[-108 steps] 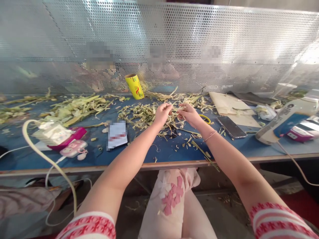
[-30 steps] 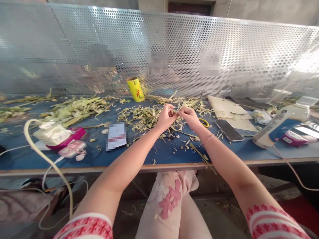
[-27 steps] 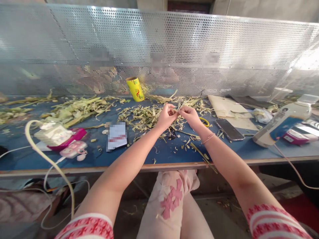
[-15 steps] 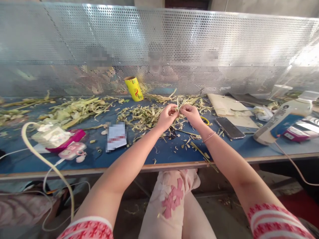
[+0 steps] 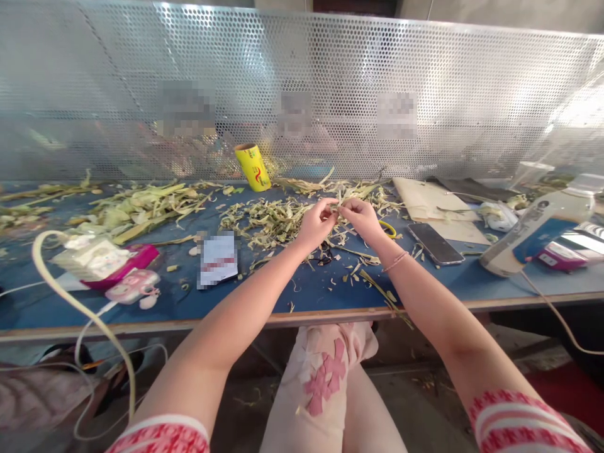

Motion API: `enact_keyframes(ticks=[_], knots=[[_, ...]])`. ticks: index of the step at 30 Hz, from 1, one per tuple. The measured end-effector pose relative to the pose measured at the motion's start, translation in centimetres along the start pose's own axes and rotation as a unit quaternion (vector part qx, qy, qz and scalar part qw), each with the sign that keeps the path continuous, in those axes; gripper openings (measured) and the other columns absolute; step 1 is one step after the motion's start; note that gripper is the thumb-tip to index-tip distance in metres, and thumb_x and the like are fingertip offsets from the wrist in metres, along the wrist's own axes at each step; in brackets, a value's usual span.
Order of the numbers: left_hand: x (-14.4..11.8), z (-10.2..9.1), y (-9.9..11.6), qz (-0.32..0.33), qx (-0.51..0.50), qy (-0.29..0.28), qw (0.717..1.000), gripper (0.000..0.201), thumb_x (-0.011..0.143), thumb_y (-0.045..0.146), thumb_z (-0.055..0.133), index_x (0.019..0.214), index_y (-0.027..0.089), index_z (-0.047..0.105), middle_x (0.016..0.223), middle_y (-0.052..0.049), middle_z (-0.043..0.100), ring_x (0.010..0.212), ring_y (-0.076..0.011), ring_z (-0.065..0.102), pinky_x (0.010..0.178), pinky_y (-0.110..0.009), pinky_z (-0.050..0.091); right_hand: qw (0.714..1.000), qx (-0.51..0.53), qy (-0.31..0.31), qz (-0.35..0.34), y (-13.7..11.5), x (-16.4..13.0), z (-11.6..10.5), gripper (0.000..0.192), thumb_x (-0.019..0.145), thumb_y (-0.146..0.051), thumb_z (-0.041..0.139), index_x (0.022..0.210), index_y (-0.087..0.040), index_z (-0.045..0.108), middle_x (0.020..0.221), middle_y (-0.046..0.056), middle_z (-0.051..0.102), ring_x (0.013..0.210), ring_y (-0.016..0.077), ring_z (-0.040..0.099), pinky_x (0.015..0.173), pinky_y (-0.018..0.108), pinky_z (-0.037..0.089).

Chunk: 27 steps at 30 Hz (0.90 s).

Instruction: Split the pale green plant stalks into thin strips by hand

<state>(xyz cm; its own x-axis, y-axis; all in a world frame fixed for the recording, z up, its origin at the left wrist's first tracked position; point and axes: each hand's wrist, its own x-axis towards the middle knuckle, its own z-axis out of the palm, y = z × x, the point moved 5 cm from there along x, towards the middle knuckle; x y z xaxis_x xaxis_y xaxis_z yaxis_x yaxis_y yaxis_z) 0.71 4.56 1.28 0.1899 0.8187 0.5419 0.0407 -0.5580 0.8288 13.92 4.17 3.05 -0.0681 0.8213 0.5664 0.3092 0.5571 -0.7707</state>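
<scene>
My left hand (image 5: 319, 220) and my right hand (image 5: 357, 214) meet over the middle of the blue table (image 5: 264, 296). Pinched between their fingertips is a small pale plant strip (image 5: 340, 194), its upper end sticking up and the rest hidden by the fingers. Both hands are closed on it. Beneath and around them spreads a heap of dry, pale green plant shreds (image 5: 271, 220). Just beyond my right wrist shows part of a yellow ring-like handle (image 5: 389, 228). What it belongs to is hidden.
A yellow cardboard tube (image 5: 253, 168) stands tilted by the perforated metal screen (image 5: 349, 75). At left are a larger leaf pile (image 5: 146, 211), a corded charger (image 5: 97, 258) and a blurred phone-like object (image 5: 218, 259). At right lie a dark phone (image 5: 435, 243), papers (image 5: 431, 204) and a leaning bottle (image 5: 533, 229).
Both hands stay together in almost the same place, fingers shifting slightly around the strip. The strip's tip stands a little differently. The camera view has moved slightly.
</scene>
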Motion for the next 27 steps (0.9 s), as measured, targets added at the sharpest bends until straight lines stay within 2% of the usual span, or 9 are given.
enact_keyframes(ticks=[3,7,12,18,27], knots=[[0.01,0.07,-0.26,-0.076,-0.088,0.027,0.993,0.021,0.081,0.017,0.057,0.101,0.018,0.06,0.076,-0.001,0.064,0.067,-0.0123,0.064,0.072,-0.031,0.055,1.0,0.009,0.014,0.012,0.24,0.03,-0.12,0.03,0.07,-0.032,0.058,0.052,-0.02,0.039,0.056,-0.004,0.038,0.058,0.0096,0.034,0.059,0.027,0.029],[-0.04,0.31,-0.59,-0.166,-0.197,0.066,0.964,0.007,0.08,0.014,0.057,0.086,0.014,0.061,0.069,0.0,0.063,0.066,-0.0113,0.063,0.078,-0.035,0.056,0.999,0.016,0.03,0.036,0.7,0.12,-0.33,0.028,0.07,-0.031,0.058,0.052,-0.02,0.04,0.054,-0.005,0.038,0.056,0.0089,0.034,0.057,0.027,0.028],[-0.26,0.53,-0.73,-0.184,-0.265,0.065,0.944,0.008,0.077,0.02,0.066,0.077,0.013,0.063,0.067,0.001,0.061,0.063,-0.0081,0.059,0.074,-0.029,0.056,0.999,-0.009,0.031,0.022,0.85,0.27,-0.34,0.029,0.07,-0.032,0.059,0.052,-0.02,0.041,0.055,-0.004,0.039,0.057,0.0093,0.034,0.057,0.027,0.028],[-0.42,0.53,-0.66,-0.196,-0.242,0.054,0.949,0.014,0.074,0.024,0.071,0.076,0.015,0.062,0.064,0.003,0.059,0.061,-0.0073,0.058,0.067,-0.024,0.053,0.999,-0.028,0.012,0.009,0.79,0.33,-0.09,0.029,0.071,-0.032,0.059,0.052,-0.02,0.041,0.056,-0.003,0.039,0.06,0.011,0.035,0.058,0.027,0.028],[-0.59,0.41,-0.35,-0.231,-0.272,0.05,0.933,0.018,0.073,0.02,0.072,0.072,0.016,0.055,0.058,0.005,0.056,0.055,-0.0059,0.058,0.06,-0.02,0.052,0.999,0.036,-0.013,0.01,1.05,0.27,0.34,0.033,0.073,-0.039,0.06,0.055,-0.021,0.04,0.059,-0.003,0.037,0.06,0.0107,0.033,0.058,0.028,0.027]])
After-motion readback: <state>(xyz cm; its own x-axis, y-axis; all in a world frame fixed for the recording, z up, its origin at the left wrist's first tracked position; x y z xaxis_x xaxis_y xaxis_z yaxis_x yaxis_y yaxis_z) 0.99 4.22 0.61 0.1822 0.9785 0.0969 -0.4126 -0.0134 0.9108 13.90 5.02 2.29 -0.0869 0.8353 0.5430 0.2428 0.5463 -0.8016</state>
